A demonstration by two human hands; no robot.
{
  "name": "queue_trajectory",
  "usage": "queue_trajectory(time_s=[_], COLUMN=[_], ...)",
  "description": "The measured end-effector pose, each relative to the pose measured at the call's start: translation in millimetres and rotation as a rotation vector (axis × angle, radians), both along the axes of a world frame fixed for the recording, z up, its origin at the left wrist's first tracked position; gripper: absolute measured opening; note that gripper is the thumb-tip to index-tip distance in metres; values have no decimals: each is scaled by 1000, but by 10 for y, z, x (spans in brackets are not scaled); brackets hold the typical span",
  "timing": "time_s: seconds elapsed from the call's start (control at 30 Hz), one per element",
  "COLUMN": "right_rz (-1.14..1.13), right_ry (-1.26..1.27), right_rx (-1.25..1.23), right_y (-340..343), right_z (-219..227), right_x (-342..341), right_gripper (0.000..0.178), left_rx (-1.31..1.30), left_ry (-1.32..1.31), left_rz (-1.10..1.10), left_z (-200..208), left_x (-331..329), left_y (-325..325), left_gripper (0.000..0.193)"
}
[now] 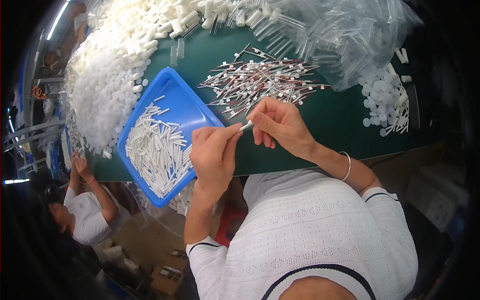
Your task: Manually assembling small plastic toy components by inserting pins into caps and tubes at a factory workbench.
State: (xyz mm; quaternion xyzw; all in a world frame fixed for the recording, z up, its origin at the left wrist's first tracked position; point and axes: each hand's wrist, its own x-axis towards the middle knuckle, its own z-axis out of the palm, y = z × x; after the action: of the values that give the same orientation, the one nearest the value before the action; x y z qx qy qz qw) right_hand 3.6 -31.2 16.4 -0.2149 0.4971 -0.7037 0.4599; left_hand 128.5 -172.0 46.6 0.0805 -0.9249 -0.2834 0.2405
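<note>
A slim white stick [246, 126] spans the gap between my two hands, above the front of the green table. My left hand [214, 155] pinches its lower left end between thumb and fingertips. At the other end, the thumb and forefinger of my right hand [282, 122] close on it; the exact contact is partly hidden. Under and beside my left hand lies a blue tray [197, 112] holding many short white sticks [157, 150]. Just beyond my hands is a heap of thin rods with white connectors and dark red wires [265, 80].
White foam-like cylinders [120, 30] and translucent discs [107, 95] are heaped at the left. Clear plastic tubes [320, 40] fill a bag at the far right. More discs [382, 100] lie at the right edge. A co-worker [92, 205] sits at the left.
</note>
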Motion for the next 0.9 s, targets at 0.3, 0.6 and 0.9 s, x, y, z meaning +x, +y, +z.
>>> queue_trajectory(time_s=[0.3,0.6,0.9], right_rz=[-80,-63,-192], right_ry=[-68,1,44], right_rx=[-1,-54,-151], right_y=[-70,-114,113], right_z=[70,118,30], right_x=[-103,-105,-160], right_gripper=[17,26,19], left_rx=[398,-795,224], left_ry=[-119,-350,127], left_rz=[-46,300,309], left_z=[196,-418,80], left_x=[-30,-95,-243], left_y=[-588,-2960,-1732], left_gripper=[25,21,14])
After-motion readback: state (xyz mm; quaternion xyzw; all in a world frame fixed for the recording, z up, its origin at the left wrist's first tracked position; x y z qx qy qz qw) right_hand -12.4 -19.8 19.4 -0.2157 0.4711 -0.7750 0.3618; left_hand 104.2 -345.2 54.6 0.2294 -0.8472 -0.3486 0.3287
